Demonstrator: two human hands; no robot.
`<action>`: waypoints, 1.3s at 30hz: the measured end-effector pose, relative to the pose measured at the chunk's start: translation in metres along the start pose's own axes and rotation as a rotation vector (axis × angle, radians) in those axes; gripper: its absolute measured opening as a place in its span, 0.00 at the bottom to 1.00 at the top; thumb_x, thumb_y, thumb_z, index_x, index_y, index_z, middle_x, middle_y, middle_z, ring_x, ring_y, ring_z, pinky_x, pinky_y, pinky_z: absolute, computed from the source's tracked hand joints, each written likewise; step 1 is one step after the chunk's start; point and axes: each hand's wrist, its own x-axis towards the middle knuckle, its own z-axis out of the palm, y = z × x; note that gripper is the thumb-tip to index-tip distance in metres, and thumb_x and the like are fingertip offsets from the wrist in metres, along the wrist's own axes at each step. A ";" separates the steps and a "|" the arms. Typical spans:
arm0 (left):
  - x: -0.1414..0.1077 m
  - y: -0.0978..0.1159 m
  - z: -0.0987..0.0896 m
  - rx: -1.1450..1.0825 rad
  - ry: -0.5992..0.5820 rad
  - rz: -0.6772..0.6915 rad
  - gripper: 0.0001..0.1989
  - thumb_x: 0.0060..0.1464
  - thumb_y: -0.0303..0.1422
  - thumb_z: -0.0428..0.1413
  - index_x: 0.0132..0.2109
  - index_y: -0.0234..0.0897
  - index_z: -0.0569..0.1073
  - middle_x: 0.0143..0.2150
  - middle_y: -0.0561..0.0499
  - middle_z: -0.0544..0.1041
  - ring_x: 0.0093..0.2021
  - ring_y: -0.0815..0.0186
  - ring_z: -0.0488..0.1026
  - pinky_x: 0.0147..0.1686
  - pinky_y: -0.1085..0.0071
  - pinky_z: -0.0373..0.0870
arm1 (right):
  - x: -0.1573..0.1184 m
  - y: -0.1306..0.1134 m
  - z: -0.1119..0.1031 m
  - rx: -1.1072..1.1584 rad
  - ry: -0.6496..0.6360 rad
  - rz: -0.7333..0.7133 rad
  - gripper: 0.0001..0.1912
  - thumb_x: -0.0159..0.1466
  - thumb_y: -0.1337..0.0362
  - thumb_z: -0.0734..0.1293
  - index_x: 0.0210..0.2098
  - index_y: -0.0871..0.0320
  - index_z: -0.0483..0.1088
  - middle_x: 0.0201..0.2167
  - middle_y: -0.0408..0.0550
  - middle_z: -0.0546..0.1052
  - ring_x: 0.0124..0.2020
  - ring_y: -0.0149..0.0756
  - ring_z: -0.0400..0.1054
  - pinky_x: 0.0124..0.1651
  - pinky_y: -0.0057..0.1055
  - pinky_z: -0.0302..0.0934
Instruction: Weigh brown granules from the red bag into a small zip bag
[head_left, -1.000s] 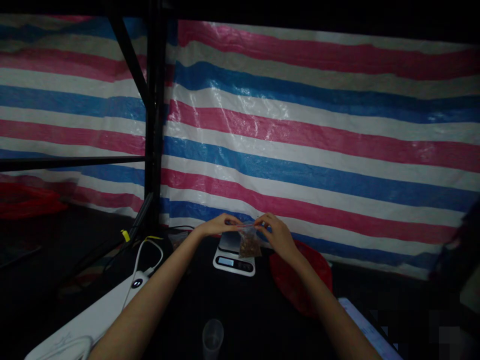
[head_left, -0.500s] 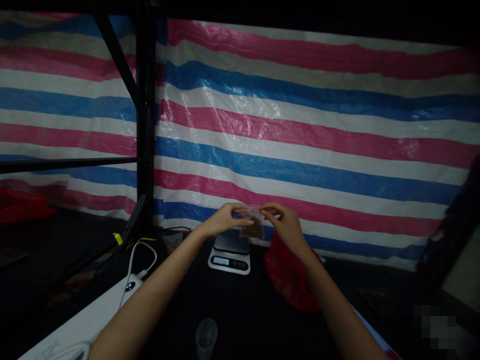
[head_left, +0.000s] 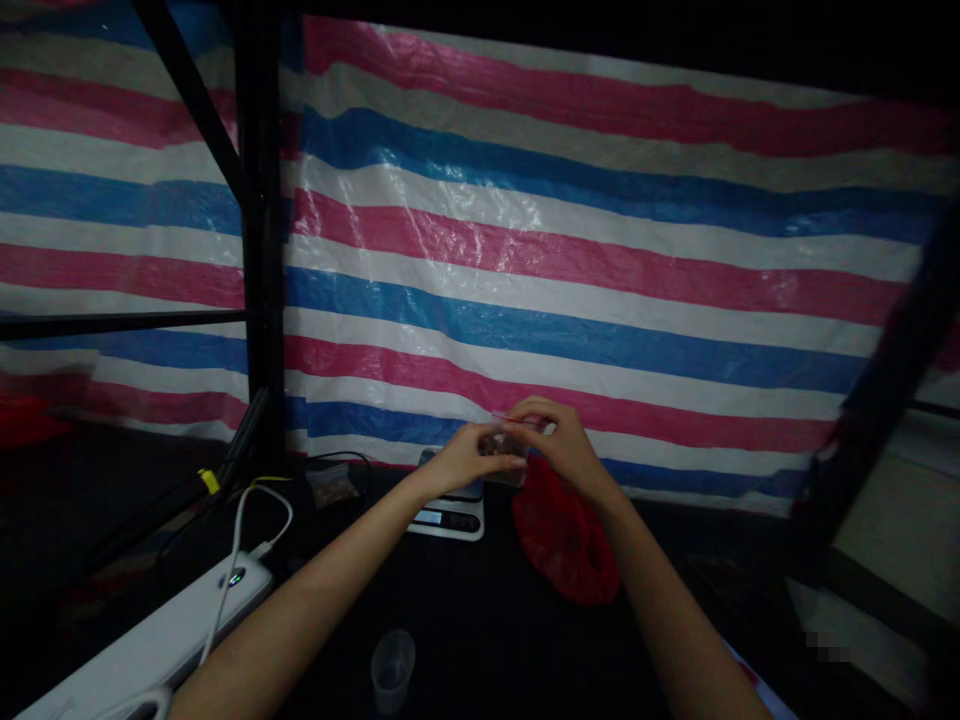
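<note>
- I see a red, white and blue striped tarpaulin [head_left: 570, 260] filling the whole back of the view, hung behind the work area.
- A black metal rack frame [head_left: 259, 250] stands upright at the left, in front of the tarpaulin, with a crossbar running off to the left.
- The dark surface [head_left: 480, 620] carries everything below; it is dim and I can make out little detail on it.
- A white power strip [head_left: 165, 640] lies at the lower left with a white cable [head_left: 247, 510] looping up from it.
- A red plastic bag [head_left: 562, 535] sits crumpled on the surface just right of the scale, under my right wrist.
- A small digital kitchen scale [head_left: 450, 515] stands just below my hands; my left hand covers most of its platform.
- My left hand [head_left: 469, 458] and right hand [head_left: 559, 440] meet above the scale, fingers of both pinching the top of a small clear zip bag [head_left: 504, 445] with brown contents, held in the air between them.
- A clear plastic cup [head_left: 392, 668] stands near the bottom edge, well apart from the hands.
- Another small bag [head_left: 332, 487] lies left of the scale.
</note>
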 end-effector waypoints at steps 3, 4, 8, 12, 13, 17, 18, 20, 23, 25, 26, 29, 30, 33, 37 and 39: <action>0.001 0.000 0.001 -0.120 0.083 -0.012 0.19 0.45 0.41 0.57 0.39 0.29 0.72 0.33 0.47 0.76 0.32 0.66 0.71 0.33 0.72 0.66 | 0.001 0.004 -0.005 -0.028 0.137 0.027 0.07 0.54 0.60 0.67 0.27 0.58 0.71 0.28 0.45 0.74 0.29 0.32 0.66 0.29 0.27 0.56; 0.001 0.001 0.001 -0.160 0.085 -0.010 0.19 0.46 0.41 0.57 0.40 0.29 0.71 0.34 0.46 0.76 0.32 0.65 0.71 0.33 0.71 0.66 | 0.001 0.004 -0.006 -0.036 0.171 0.030 0.07 0.53 0.60 0.67 0.27 0.58 0.71 0.28 0.45 0.74 0.29 0.32 0.66 0.29 0.27 0.56; 0.000 0.009 -0.002 -0.213 0.109 0.025 0.20 0.51 0.43 0.52 0.41 0.29 0.71 0.35 0.46 0.75 0.34 0.64 0.72 0.35 0.72 0.66 | 0.000 0.003 -0.011 -0.043 0.257 0.030 0.09 0.54 0.58 0.66 0.28 0.58 0.70 0.27 0.45 0.73 0.28 0.31 0.64 0.29 0.27 0.56; 0.000 0.012 -0.006 -0.120 0.150 0.071 0.19 0.53 0.43 0.49 0.42 0.31 0.72 0.36 0.49 0.75 0.37 0.65 0.70 0.37 0.73 0.64 | 0.000 0.001 -0.012 -0.050 0.260 0.037 0.10 0.54 0.58 0.66 0.29 0.58 0.70 0.26 0.44 0.72 0.27 0.31 0.63 0.29 0.27 0.56; 0.001 0.011 -0.006 -0.096 0.158 0.084 0.19 0.54 0.43 0.49 0.41 0.32 0.73 0.36 0.49 0.75 0.37 0.65 0.70 0.37 0.73 0.64 | 0.000 0.000 -0.013 -0.061 0.258 0.035 0.10 0.54 0.58 0.66 0.29 0.58 0.70 0.26 0.44 0.72 0.27 0.31 0.63 0.30 0.27 0.56; 0.003 0.007 -0.007 -0.020 0.185 0.109 0.19 0.55 0.43 0.46 0.39 0.32 0.73 0.36 0.49 0.75 0.37 0.65 0.69 0.39 0.73 0.63 | -0.001 -0.001 -0.012 -0.105 0.255 0.005 0.09 0.55 0.58 0.66 0.29 0.58 0.70 0.27 0.45 0.72 0.27 0.31 0.62 0.30 0.27 0.56; 0.003 0.006 -0.007 -0.008 0.190 0.109 0.20 0.56 0.43 0.45 0.39 0.31 0.73 0.35 0.49 0.75 0.37 0.65 0.69 0.39 0.72 0.63 | -0.001 -0.002 -0.011 -0.108 0.254 -0.001 0.09 0.55 0.59 0.66 0.30 0.58 0.70 0.27 0.44 0.72 0.27 0.31 0.62 0.30 0.27 0.56; 0.003 0.006 -0.008 0.011 0.191 0.107 0.20 0.56 0.42 0.45 0.38 0.31 0.74 0.34 0.50 0.75 0.36 0.65 0.69 0.39 0.72 0.63 | -0.001 -0.002 -0.010 -0.102 0.250 -0.005 0.08 0.55 0.59 0.66 0.30 0.58 0.70 0.27 0.44 0.72 0.27 0.30 0.62 0.30 0.27 0.56; 0.002 0.009 -0.011 0.021 0.152 0.092 0.20 0.56 0.42 0.45 0.37 0.31 0.74 0.35 0.49 0.76 0.36 0.64 0.69 0.38 0.72 0.63 | -0.001 0.000 -0.009 -0.075 0.233 0.000 0.08 0.55 0.60 0.66 0.31 0.58 0.70 0.27 0.44 0.72 0.28 0.31 0.63 0.29 0.27 0.56; 0.002 0.011 -0.013 0.022 0.126 0.090 0.19 0.55 0.42 0.47 0.38 0.32 0.75 0.36 0.49 0.76 0.37 0.64 0.70 0.38 0.73 0.64 | -0.001 0.001 -0.009 -0.061 0.200 0.000 0.07 0.55 0.61 0.66 0.31 0.58 0.69 0.27 0.44 0.72 0.28 0.31 0.64 0.30 0.26 0.56; 0.002 0.011 -0.014 0.025 0.128 0.096 0.17 0.54 0.41 0.48 0.39 0.32 0.75 0.37 0.49 0.76 0.38 0.64 0.70 0.38 0.73 0.64 | -0.001 0.002 -0.008 -0.060 0.183 0.001 0.07 0.55 0.61 0.66 0.30 0.58 0.69 0.27 0.44 0.72 0.28 0.31 0.64 0.30 0.27 0.56; 0.002 0.011 -0.017 0.044 0.182 0.125 0.14 0.51 0.39 0.53 0.38 0.32 0.75 0.37 0.48 0.77 0.38 0.64 0.71 0.39 0.73 0.64 | -0.001 0.003 -0.007 -0.068 0.156 0.006 0.07 0.55 0.60 0.66 0.30 0.58 0.69 0.27 0.44 0.72 0.28 0.31 0.65 0.30 0.27 0.56; 0.003 0.011 -0.017 0.050 0.202 0.126 0.14 0.50 0.38 0.54 0.37 0.32 0.76 0.36 0.48 0.77 0.37 0.64 0.71 0.38 0.72 0.65 | -0.001 0.003 -0.006 -0.067 0.155 0.011 0.07 0.54 0.60 0.66 0.30 0.57 0.69 0.27 0.44 0.72 0.28 0.31 0.65 0.30 0.27 0.56; 0.003 0.010 -0.018 0.042 0.273 0.103 0.14 0.50 0.37 0.53 0.36 0.30 0.76 0.33 0.47 0.77 0.34 0.64 0.72 0.34 0.73 0.65 | 0.000 0.004 -0.005 -0.039 0.156 0.039 0.10 0.54 0.58 0.66 0.34 0.57 0.68 0.30 0.45 0.73 0.30 0.32 0.66 0.29 0.27 0.57; 0.003 0.010 -0.020 0.029 0.391 0.102 0.14 0.51 0.37 0.52 0.36 0.30 0.75 0.31 0.47 0.77 0.32 0.66 0.72 0.30 0.75 0.65 | 0.000 0.012 -0.006 0.029 0.100 0.133 0.20 0.53 0.56 0.67 0.43 0.55 0.64 0.34 0.46 0.73 0.30 0.33 0.67 0.29 0.27 0.58; 0.003 0.009 -0.022 0.053 0.438 0.115 0.14 0.51 0.38 0.52 0.35 0.30 0.75 0.31 0.48 0.77 0.31 0.66 0.72 0.29 0.76 0.65 | 0.000 0.016 -0.008 0.050 0.021 0.181 0.16 0.54 0.55 0.66 0.39 0.57 0.67 0.32 0.46 0.74 0.28 0.32 0.66 0.29 0.28 0.59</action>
